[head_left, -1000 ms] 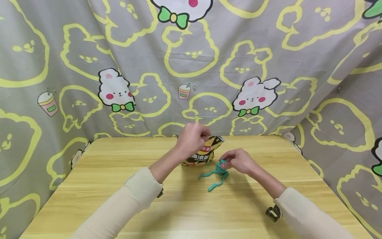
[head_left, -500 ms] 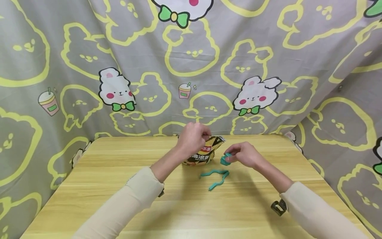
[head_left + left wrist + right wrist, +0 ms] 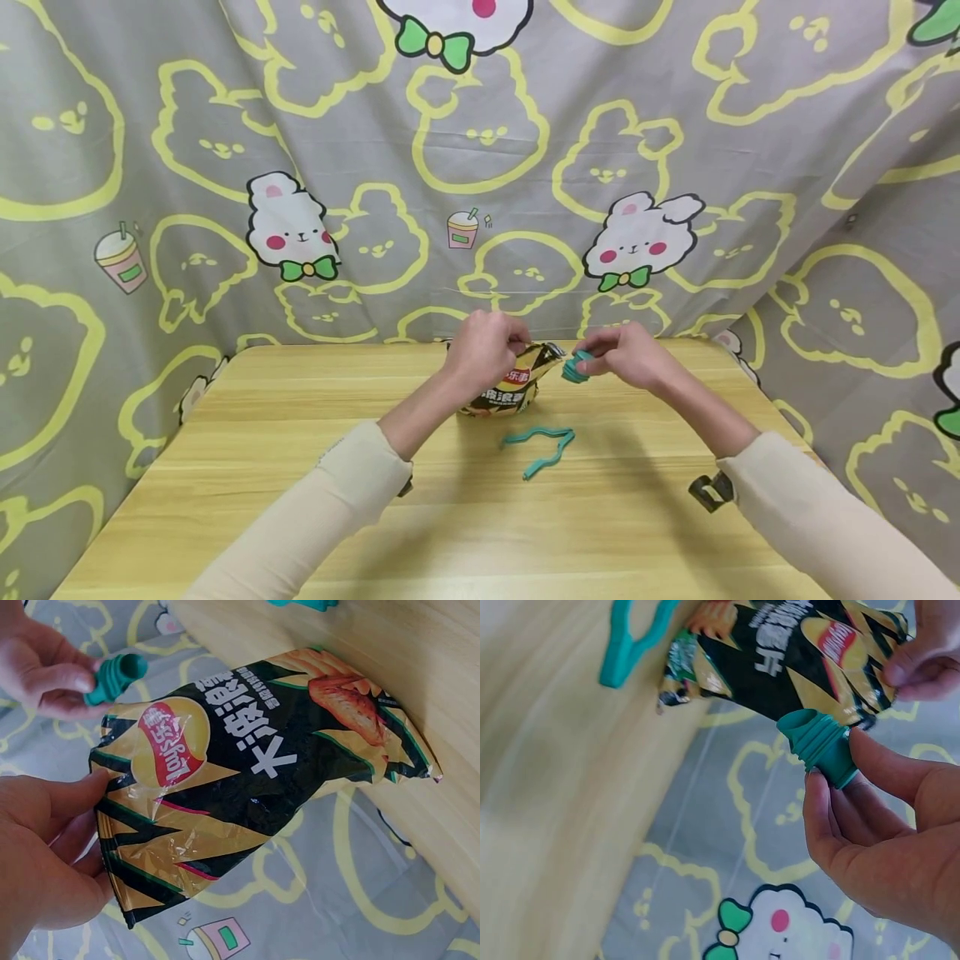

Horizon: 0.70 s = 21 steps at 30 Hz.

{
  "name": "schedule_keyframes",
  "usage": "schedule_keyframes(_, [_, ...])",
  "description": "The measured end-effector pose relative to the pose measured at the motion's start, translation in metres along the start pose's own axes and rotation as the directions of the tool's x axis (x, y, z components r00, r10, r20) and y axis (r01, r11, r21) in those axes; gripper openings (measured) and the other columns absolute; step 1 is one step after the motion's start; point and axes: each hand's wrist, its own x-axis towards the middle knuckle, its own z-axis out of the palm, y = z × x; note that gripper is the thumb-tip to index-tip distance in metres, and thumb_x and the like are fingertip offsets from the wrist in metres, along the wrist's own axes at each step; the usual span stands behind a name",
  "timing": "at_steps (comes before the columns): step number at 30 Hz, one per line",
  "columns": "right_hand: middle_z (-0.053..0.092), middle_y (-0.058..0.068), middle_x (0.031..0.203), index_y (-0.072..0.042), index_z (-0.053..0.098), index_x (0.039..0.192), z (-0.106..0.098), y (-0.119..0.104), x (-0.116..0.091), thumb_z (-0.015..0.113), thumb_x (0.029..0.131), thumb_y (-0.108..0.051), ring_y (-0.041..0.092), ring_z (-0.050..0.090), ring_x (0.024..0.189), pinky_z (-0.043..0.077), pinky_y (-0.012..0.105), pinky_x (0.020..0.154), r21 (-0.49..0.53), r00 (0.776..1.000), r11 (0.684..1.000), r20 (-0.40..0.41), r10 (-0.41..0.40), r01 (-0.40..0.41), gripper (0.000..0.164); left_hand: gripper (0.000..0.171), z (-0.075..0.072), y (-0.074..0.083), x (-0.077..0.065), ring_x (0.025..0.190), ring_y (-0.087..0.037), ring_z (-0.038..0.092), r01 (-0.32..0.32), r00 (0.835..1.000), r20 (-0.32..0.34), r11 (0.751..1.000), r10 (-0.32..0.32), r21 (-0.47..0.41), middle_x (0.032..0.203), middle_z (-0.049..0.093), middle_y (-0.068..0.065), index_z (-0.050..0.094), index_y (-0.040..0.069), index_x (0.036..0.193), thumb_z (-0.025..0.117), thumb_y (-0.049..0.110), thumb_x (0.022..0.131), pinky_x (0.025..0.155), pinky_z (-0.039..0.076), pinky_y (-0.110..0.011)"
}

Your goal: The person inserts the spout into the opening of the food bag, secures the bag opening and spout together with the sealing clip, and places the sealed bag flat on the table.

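A black and gold Lay's chip bag stands on the table. My left hand grips it by the top edge, thumb in front, as the left wrist view shows. Fingers and thumb of my right hand pinch a teal ribbed pouring spout with a slanted mouth. It hangs in the air beside the bag's upper right corner, and a small gap between the two shows in the head view. A teal hinged bag clip lies unfolded on the table in front of the bag.
The wood-patterned table reaches back to a grey curtain with rabbit drawings, which also runs along both sides. A dark strap fitting hangs under the right sleeve.
My right hand has lifted the pouring spout off the table, away from the bag clip, and carried it up and back towards the bag's top. The left hand and bag have barely moved.
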Motion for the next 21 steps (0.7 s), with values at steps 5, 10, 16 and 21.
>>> schedule_keyframes(5, [0.077, 0.01, 0.104, -0.002, 0.073, 0.119, -0.012, -0.01, 0.003, 0.077, 0.09, -0.019, 0.023, 0.069, 0.097, 0.053, 0.045, 0.093, -0.046, 1.0, 0.999, -0.009, 0.003, -0.003, 0.034, 0.025, 0.0, 0.0, 0.001, 0.086, -0.019, 0.076, 0.001, 1.0, 0.006, 1.0, -0.001, 0.008, 0.092, 0.08, -0.002, 0.083, 0.01, 0.092, 0.065, -0.008, 0.089, 0.074, 0.062, -0.031])
schedule_keyframes(10, [0.076, 0.01, 0.104, -0.003, 0.073, 0.119, -0.021, -0.021, 0.006, 0.077, 0.091, -0.02, 0.024, 0.069, 0.098, 0.052, 0.046, 0.093, -0.057, 1.0, 0.998, -0.022, 0.006, -0.007, 0.034, 0.026, 0.001, -0.001, 0.002, 0.084, -0.018, 0.076, -0.005, 1.0, 0.005, 1.0, 0.005, 0.009, 0.09, 0.08, -0.002, 0.083, 0.01, 0.091, 0.065, -0.008, 0.088, 0.073, 0.061, -0.03])
schedule_keyframes(16, [0.077, 0.009, 0.103, -0.004, 0.074, 0.116, -0.023, -0.028, 0.009, 0.078, 0.09, -0.02, 0.023, 0.071, 0.096, 0.053, 0.046, 0.094, -0.038, 0.999, 0.999, -0.045, -0.019, 0.017, 0.031, 0.032, 0.001, -0.003, 0.003, 0.082, -0.018, 0.076, -0.025, 1.0, -0.017, 1.0, 0.024, -0.004, 0.087, 0.079, -0.002, 0.083, 0.01, 0.087, 0.06, -0.014, 0.085, 0.072, 0.061, -0.031])
schedule_keyframes(21, [0.078, 0.008, 0.101, -0.004, 0.074, 0.116, -0.018, -0.03, 0.012, 0.078, 0.089, -0.019, 0.023, 0.071, 0.097, 0.053, 0.045, 0.093, -0.032, 0.999, 0.999, -0.032, -0.018, 0.017, 0.031, 0.032, 0.0, -0.003, 0.004, 0.082, -0.017, 0.076, -0.032, 0.999, -0.024, 0.999, 0.032, -0.003, 0.087, 0.079, -0.002, 0.083, 0.01, 0.087, 0.061, -0.013, 0.085, 0.072, 0.061, -0.03])
